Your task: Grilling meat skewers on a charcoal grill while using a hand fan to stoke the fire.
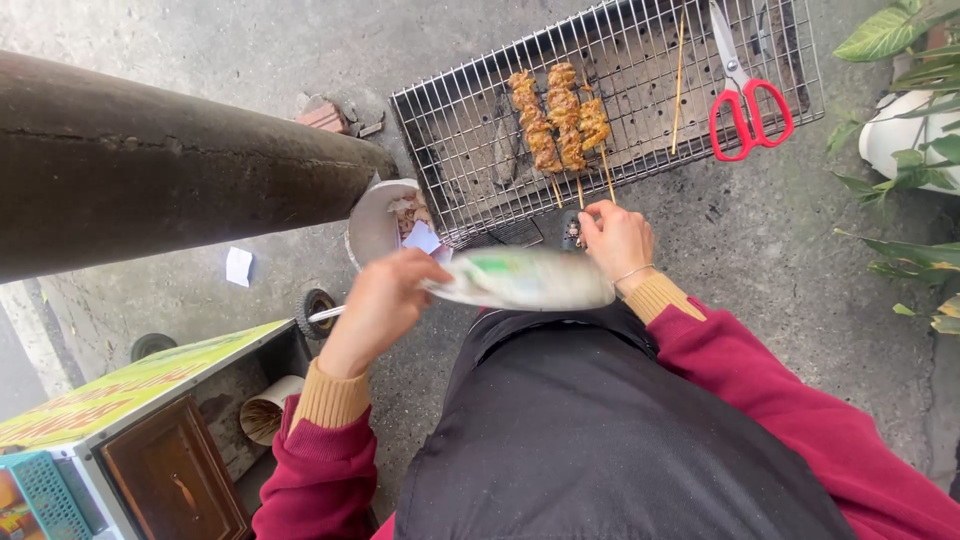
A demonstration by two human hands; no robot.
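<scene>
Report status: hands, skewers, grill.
Left hand gripping blurred fan. Right hand at skewer sticks. Three meat skewers on grill; scissors alongside.

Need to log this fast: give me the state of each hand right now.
Left hand: closed on a blurred flat fan.
Right hand: closed at the ends of the meat skewers on the grill grate; grip itself cannot be told.

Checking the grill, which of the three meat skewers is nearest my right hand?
The rightmost skewer, the shortest one. Its stick ends just above the right hand; the other two lie further left.
</scene>
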